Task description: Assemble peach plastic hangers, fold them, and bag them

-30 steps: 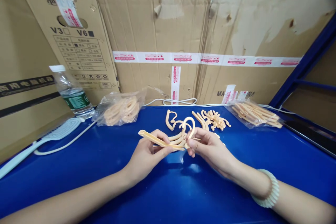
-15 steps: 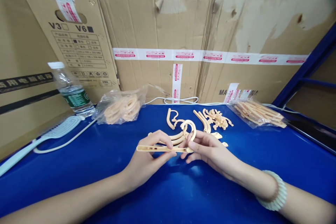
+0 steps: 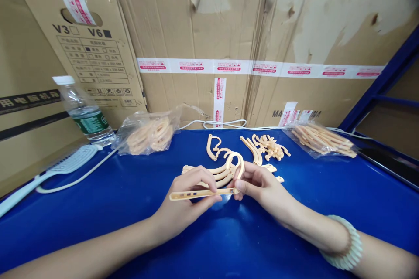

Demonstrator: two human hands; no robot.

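My left hand (image 3: 188,202) pinches a straight peach-coloured plastic strip (image 3: 193,194), held level just above the blue table (image 3: 108,200). My right hand (image 3: 262,185) grips a curved hook-shaped peach piece (image 3: 236,160) and meets the strip's right end at the fingertips. Behind both hands lies a small stack of curved peach strips (image 3: 212,172) on the table.
A loose heap of peach parts (image 3: 266,148) and a lone hook piece (image 3: 212,144) lie further back. Two clear bags of parts (image 3: 149,133) (image 3: 322,139) flank them. A water bottle (image 3: 83,111), a pale comb-like tool (image 3: 52,172) and white cables (image 3: 224,125) sit by the cardboard wall (image 3: 229,30).
My left hand has swung the straight strip from a slant to level and lowered it slightly. The right hand has brought the hooked piece down to the strip's right end.
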